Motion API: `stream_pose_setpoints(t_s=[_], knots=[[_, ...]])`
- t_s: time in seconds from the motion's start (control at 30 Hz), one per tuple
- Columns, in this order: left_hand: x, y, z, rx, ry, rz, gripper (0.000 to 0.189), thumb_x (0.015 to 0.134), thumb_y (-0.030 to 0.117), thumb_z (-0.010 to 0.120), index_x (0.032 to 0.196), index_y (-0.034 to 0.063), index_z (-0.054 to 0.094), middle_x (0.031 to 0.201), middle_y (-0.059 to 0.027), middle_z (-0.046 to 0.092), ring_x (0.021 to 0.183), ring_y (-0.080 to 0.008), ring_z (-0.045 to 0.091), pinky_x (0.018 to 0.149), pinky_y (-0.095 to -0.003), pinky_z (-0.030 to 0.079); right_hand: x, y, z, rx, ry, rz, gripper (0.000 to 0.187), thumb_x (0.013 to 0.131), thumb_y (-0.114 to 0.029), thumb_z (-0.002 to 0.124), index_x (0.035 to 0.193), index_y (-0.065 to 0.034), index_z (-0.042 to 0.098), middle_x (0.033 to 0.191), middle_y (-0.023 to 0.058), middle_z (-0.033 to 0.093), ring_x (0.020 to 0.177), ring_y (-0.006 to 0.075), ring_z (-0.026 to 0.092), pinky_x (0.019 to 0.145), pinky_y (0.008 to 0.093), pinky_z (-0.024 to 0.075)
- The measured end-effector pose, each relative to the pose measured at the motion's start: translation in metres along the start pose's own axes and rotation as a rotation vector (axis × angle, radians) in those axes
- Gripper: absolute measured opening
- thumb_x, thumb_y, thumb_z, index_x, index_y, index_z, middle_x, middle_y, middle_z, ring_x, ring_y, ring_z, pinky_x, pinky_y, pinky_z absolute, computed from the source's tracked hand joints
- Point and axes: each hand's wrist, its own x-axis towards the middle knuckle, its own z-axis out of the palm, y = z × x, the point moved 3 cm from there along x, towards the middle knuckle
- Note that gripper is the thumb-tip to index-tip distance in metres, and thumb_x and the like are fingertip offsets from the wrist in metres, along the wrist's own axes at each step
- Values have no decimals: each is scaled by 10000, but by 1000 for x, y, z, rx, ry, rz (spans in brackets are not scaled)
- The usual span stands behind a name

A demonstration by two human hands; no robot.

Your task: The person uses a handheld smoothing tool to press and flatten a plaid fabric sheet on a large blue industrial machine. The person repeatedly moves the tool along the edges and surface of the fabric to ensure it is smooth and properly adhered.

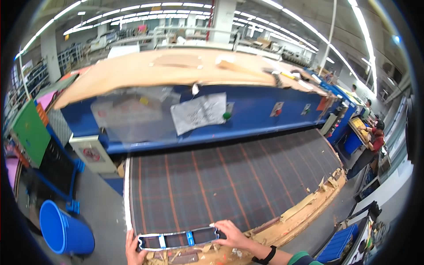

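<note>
A long, narrow steel cutting die [190, 238] with wavy ends and blue-marked cross-braces lies along the near edge of dark plaid fabric [215, 185] striped in orange. My left hand [133, 249] grips its left end, close to the fabric's white selvage [128, 195]. At the other end, my right hand [232, 236] has its fingers on the frame; a black band circles that wrist. Fabric shows through the die's open sections. Whether the die rests flat or is slightly raised, I cannot tell.
The blue beam [251, 116] of a cutting press spans behind the fabric, with a red button [278, 112] and green button [227, 115]. A worn board edge [298, 225] carries torn scraps. A blue bin [66, 228] stands left; a person [376, 139] works far right.
</note>
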Motion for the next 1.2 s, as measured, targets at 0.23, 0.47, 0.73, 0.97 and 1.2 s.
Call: stream_pose_setpoints(t_s=[0.23,0.47,0.73,0.97,1.2], knots=[[-7,-34,11,-44,-5,-8,602,828,-32,757,1413,-23,614,1650,-179,418,1413,-296,506,1103,-369,475,-1,7,7,-69,-92,96,776,870,-387,845,1503,-75,523,1376,158,574,1309,344,525,1113,456,456],[-9,-40,14,-90,8,-32,600,839,-31,733,1426,-24,605,1615,-162,457,1339,-282,553,1066,-362,495,-3,3,4,-33,-75,88,768,870,-387,844,1489,-60,528,1392,165,566,1312,348,521,1117,459,453],[5,9,0,12,23,-66,733,717,108,832,1415,19,627,1650,-200,424,1553,-388,356,1253,-463,323,0,6,4,-112,32,-69,691,760,-298,897,1338,-43,616,1283,168,633,1200,377,569,1048,473,467],[5,14,-3,23,37,-117,799,691,171,920,1441,146,644,1656,-82,439,1544,-324,375,1247,-447,357,1,-1,9,-88,53,58,755,637,44,863,1336,-22,585,1281,154,577,1178,335,590,985,385,517],[8,15,-4,2,35,-149,895,656,209,939,1481,130,601,1648,-84,452,1543,-319,378,1267,-471,329,3,-4,9,-97,-12,157,793,674,-11,922,1379,-23,560,1308,165,577,1219,352,570,1004,413,499]])
